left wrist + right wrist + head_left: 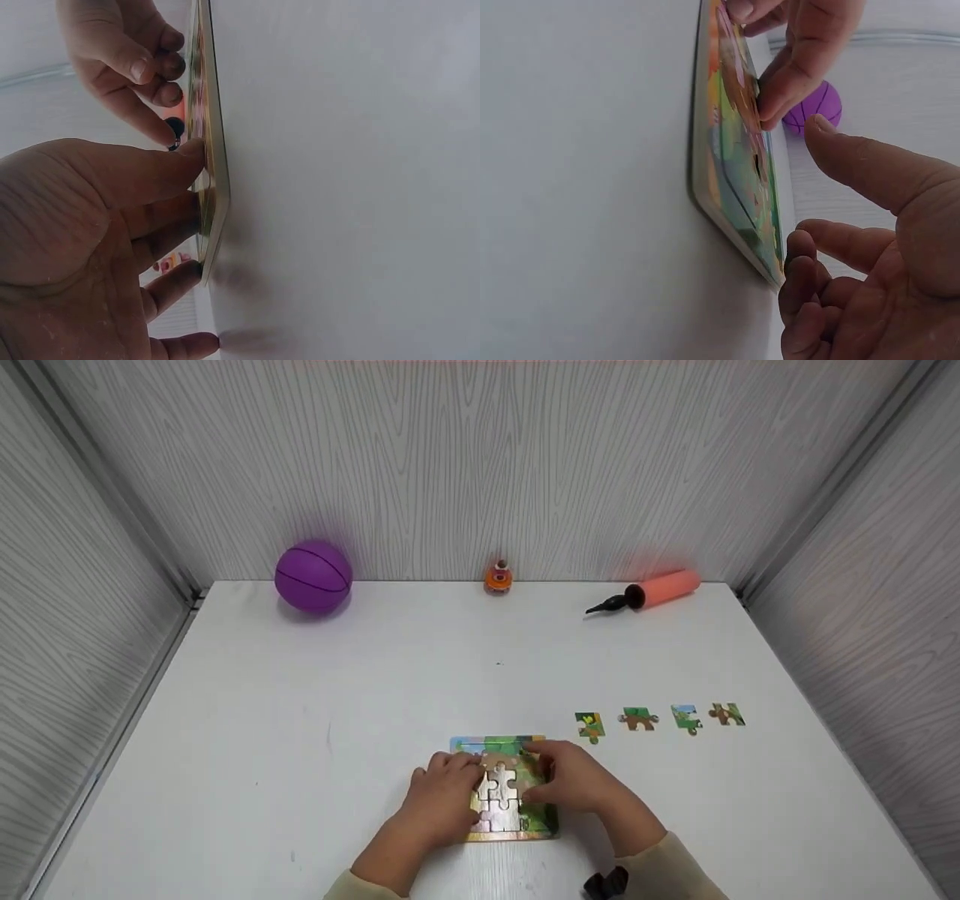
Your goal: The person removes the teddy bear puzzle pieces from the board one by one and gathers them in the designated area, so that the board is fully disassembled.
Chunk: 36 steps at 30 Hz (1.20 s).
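Note:
A picture jigsaw board (pixel 513 836) lies flat on the white table, with puzzle pieces (pixel 504 816) set in its frame. My left hand (pixel 442 801) rests over the board's left side. In the left wrist view, its thumb (pixel 191 154) touches the board's top face while the fingers spread along the far edge. My right hand (pixel 576 781) hovers at the board's right side. Seen in the right wrist view, its thumb (pixel 855 157) stands apart from loosely bent fingers (pixel 802 285), nothing between them. Several loose puzzle pieces (pixel 638 718) lie in a row beyond the right hand.
A purple ball (pixel 313 576) sits at the back left of the table (pixel 225 720). Near the back wall stand a small orange toy figure (pixel 498 577) and, farther right, an orange pump (pixel 670 588) with a black nozzle. Grey wood-grain panels (pixel 480 472) enclose the table.

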### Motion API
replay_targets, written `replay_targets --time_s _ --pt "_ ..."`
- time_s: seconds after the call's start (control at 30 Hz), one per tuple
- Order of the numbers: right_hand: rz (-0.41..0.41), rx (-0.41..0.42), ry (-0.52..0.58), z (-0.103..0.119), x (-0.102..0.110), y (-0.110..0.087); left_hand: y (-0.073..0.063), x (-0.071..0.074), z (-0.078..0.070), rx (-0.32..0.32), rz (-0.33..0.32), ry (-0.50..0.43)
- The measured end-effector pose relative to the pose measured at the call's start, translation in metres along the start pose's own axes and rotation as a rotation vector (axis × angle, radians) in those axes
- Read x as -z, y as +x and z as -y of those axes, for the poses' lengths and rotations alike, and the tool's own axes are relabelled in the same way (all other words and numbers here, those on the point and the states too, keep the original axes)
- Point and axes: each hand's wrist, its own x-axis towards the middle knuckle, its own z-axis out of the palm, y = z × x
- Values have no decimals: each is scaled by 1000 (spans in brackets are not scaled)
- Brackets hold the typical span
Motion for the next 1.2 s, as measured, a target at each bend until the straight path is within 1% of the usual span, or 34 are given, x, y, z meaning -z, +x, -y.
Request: replay_targets --time_s 0.2,0.3,0.43,0.6,0.73,0.9,1.2 --pt "-41 -11 -30 5 -13 -1 -1 1 1 -10 -1 -7" --pt "-66 -43 -35 5 -17 -3 0 1 1 -13 4 -9" --pt "-68 -67 -41 6 -19 -4 0 2 1 -7 13 -9" --pt "-69 -61 -72 5 -22 -3 -1 2 2 -11 12 -13" --pt "-76 -39 -90 4 -23 -3 0 2 2 -20 10 -13" --pt "-79 -22 -103 5 -25 -4 0 1 4 -15 2 -9" --pt "-97 -54 -90 8 -27 -6 0 -1 5 -25 -12 5"
